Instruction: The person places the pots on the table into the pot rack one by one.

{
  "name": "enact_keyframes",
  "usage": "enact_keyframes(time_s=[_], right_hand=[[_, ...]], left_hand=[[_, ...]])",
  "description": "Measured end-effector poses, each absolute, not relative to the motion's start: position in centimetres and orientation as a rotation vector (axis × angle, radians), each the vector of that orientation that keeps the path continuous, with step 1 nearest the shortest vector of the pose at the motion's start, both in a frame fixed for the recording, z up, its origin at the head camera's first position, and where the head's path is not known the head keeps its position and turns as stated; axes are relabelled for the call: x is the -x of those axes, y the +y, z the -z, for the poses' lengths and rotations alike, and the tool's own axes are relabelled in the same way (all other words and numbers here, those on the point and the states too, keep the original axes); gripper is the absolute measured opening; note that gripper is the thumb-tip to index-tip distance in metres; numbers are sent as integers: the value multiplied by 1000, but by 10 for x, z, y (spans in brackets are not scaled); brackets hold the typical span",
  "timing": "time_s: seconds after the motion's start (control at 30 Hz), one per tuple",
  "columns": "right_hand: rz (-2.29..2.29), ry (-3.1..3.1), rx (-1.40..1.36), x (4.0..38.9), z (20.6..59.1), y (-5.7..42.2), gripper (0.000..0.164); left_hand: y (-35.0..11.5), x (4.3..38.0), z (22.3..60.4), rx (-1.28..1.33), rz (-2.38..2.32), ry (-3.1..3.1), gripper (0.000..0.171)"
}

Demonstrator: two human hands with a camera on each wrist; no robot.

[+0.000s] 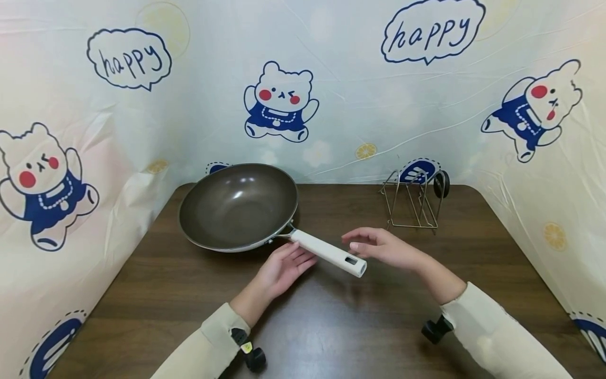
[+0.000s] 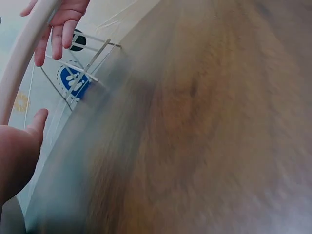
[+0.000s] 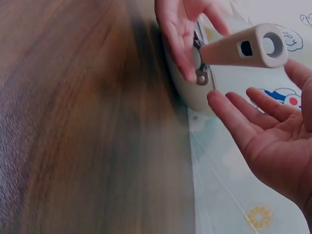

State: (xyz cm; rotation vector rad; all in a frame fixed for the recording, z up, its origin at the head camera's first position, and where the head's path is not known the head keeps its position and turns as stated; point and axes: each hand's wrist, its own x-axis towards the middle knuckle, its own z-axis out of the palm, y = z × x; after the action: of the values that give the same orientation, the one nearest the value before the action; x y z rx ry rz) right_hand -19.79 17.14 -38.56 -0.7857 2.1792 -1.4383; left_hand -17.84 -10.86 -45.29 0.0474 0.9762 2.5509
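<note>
A wide frying pan (image 1: pixel 236 208) with a dark brown inside rests at the left back of the table. Its white handle (image 1: pixel 329 251) points toward the front right, ending in a rectangular hanging slot. The left hand (image 1: pixel 284 268) lies by the handle's pan end, palm turned up and fingers loosely extended, fingertips right at the handle's underside. Beyond the handle's free end hovers the right hand (image 1: pixel 385 247), fingers relaxed and slightly bent, holding nothing. In the right wrist view, the handle (image 3: pixel 229 48) passes between both spread hands, uncurled around it.
A wire rack (image 1: pixel 412 205) stands at the back right, with a round black disc (image 1: pixel 442 184) at its right side. A printed cloth (image 1: pixel 341 105) with bears hangs behind and along both sides of the brown wooden table (image 1: pixel 331 326).
</note>
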Motion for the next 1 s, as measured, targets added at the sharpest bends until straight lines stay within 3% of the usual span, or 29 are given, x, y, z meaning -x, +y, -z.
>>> enact_keyframes(time_s=[0.13, 0.57, 0.87, 1.0], right_hand=[[1457, 2071, 781, 197, 388, 167, 44], [1710, 1367, 650, 194, 402, 162, 68], [1765, 1232, 532, 190, 418, 167, 65], [1813, 1158, 581, 188, 425, 170, 62]], left_hand=[[-102, 182, 454, -74, -2592, 937, 15], [-87, 187, 456, -94, -2670, 771, 39], [-74, 186, 457, 10, -2695, 884, 55], [-71, 186, 455, 45, -2686, 937, 54]])
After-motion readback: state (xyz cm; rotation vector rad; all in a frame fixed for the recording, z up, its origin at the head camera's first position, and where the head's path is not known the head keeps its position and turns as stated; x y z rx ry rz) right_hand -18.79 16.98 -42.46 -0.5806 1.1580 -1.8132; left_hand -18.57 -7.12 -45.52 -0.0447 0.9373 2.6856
